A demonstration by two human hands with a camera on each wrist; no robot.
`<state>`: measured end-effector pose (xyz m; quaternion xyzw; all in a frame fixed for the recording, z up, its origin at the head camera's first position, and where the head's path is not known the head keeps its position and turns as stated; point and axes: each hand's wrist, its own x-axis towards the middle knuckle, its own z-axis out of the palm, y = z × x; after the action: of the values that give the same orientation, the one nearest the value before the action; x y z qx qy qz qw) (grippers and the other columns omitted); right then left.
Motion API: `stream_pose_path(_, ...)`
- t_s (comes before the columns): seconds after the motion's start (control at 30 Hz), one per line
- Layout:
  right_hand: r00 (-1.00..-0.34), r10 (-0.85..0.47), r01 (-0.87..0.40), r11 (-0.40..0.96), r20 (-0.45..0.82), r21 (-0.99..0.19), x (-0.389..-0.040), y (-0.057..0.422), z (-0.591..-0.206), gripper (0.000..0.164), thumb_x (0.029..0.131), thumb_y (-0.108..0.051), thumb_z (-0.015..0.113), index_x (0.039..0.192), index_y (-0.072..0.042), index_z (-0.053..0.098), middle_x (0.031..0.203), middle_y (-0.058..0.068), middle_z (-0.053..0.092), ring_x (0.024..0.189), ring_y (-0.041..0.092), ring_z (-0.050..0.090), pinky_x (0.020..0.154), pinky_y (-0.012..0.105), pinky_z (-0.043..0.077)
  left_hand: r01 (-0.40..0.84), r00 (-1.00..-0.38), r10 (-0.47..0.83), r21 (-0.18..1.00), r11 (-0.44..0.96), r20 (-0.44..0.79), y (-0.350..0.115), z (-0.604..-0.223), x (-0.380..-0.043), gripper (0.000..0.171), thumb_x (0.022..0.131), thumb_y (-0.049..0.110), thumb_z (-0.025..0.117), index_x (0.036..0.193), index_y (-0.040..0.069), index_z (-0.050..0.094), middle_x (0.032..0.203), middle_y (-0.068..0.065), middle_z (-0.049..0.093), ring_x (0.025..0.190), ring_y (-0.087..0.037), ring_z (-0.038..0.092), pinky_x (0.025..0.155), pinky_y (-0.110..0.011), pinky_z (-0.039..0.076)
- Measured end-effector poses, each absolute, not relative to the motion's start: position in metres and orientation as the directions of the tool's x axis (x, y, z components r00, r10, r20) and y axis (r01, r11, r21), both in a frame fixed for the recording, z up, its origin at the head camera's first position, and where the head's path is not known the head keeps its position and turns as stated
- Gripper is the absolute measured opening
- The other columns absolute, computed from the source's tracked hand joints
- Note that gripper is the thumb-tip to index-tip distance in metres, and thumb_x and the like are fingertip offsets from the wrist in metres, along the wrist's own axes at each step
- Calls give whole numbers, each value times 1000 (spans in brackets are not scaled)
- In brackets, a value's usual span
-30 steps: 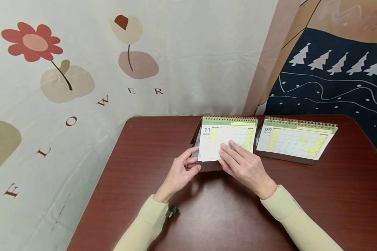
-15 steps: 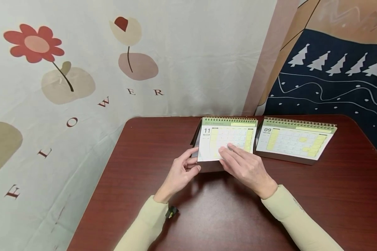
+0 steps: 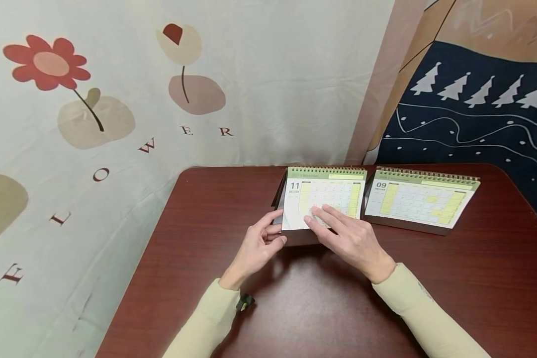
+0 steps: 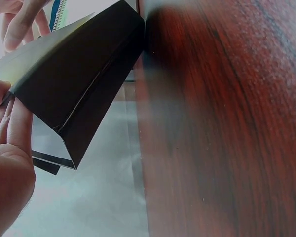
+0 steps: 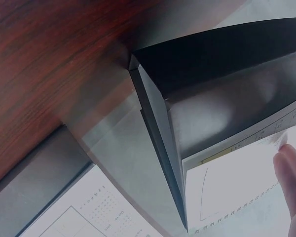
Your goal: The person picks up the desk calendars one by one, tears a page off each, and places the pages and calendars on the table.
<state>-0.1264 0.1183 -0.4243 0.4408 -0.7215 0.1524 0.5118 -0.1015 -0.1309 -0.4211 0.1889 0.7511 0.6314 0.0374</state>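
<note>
A desk calendar stands on the table, open at the November page marked 11, with spiral rings along its top. At its lower left corner my left hand grips the black stand. In the left wrist view the thumb lies on the front and the fingers reach inside the folded card. My right hand rests on the lower part of the page, fingers extended and a little spread. The right wrist view shows fingertips touching the white page, which bends slightly away from the sheet under it.
A second desk calendar, marked 09, stands just to the right of the first. The dark red wooden table ends close behind both. Patterned cloths hang beyond the back edge. Something small and dark is at the left cuff.
My right fingers have slid slightly left and down over the page, and the index finger has spread away from the others. The page's lower left edge lies straighter now. My left hand stays put.
</note>
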Motion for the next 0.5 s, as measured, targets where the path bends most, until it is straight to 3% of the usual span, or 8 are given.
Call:
stream_pose_path(0.27,-94,-474,-783,579,876,229,-127,118,-427,26,103,-12,60,124,-4,73,113,10,77,97,30,76,72,42,63,277,-915,329,957,88,234,-130,-423,-101,68,87,-14,58,148,10,40,118,-22,73,93,-19,73,70,-25,57)
stream_pose_path(0.5,-100,-474,-773,590,875,232,-128,119,-428,27,104,-13,59,125,-4,73,114,10,77,97,29,76,72,41,63,291,-913,323,953,86,249,-130,-424,-101,45,88,-14,58,128,4,48,113,-22,75,89,-21,75,70,-25,58)
